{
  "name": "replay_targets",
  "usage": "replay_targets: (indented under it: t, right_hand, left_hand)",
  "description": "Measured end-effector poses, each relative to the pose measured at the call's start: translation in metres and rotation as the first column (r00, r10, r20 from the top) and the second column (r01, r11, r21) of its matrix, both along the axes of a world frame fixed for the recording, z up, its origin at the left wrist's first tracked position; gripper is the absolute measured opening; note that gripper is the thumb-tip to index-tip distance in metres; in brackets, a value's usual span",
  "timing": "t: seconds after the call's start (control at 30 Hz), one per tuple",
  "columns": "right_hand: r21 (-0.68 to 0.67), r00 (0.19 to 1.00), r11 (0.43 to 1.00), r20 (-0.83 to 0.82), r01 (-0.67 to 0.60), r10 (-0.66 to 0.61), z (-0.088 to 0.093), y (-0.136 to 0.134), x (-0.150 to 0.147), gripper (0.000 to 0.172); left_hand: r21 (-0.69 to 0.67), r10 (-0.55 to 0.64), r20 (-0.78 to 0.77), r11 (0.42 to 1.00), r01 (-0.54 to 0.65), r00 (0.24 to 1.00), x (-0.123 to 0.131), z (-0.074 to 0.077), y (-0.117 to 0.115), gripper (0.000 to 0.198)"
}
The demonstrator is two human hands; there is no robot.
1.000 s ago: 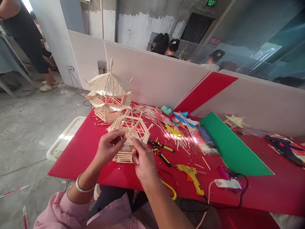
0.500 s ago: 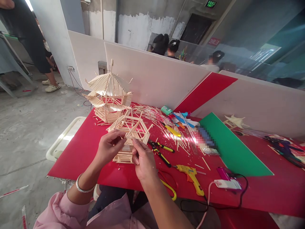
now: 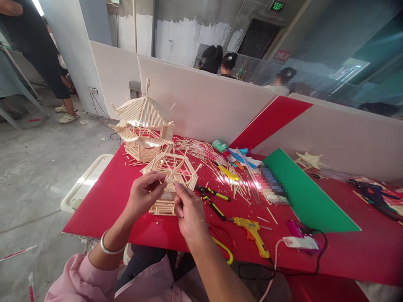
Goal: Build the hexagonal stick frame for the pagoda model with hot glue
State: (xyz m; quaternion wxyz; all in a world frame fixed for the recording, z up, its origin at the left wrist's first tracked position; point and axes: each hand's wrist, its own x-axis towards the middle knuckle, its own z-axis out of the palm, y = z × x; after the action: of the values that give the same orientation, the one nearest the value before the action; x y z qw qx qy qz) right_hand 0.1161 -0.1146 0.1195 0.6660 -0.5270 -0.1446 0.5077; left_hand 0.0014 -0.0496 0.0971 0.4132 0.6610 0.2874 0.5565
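Observation:
My left hand (image 3: 145, 192) and my right hand (image 3: 189, 209) meet over a half-built model frame of thin wooden sticks (image 3: 182, 167). A short wooden stick (image 3: 170, 182) runs between my fingertips, one end pinched by each hand. It lies in front of the frame's near side, and I cannot tell whether it touches it. Behind and to the left stands a taller stick pavilion (image 3: 143, 113) with a slatted roof. Black-and-yellow pliers (image 3: 214, 199) lie just right of the frame.
A yellow glue gun (image 3: 252, 233) and yellow-handled scissors (image 3: 225, 249) lie on the red table (image 3: 103, 209). Loose sticks (image 3: 201, 151), a yellow utility knife (image 3: 228, 172) and a green board (image 3: 305, 197) are farther back. A white power strip (image 3: 300, 242) with cables sits at right.

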Motion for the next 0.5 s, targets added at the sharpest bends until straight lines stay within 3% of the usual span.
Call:
replay_targets:
  t: [0.5]
  right_hand:
    - [0.008, 1.000, 1.000, 0.009, -0.008, 0.008, -0.0017, 0.0000, 0.0004, 0.031]
  left_hand:
    - [0.005, 0.003, 0.008, 1.000, -0.003, 1.000, -0.0006, 0.0013, 0.0000, 0.009]
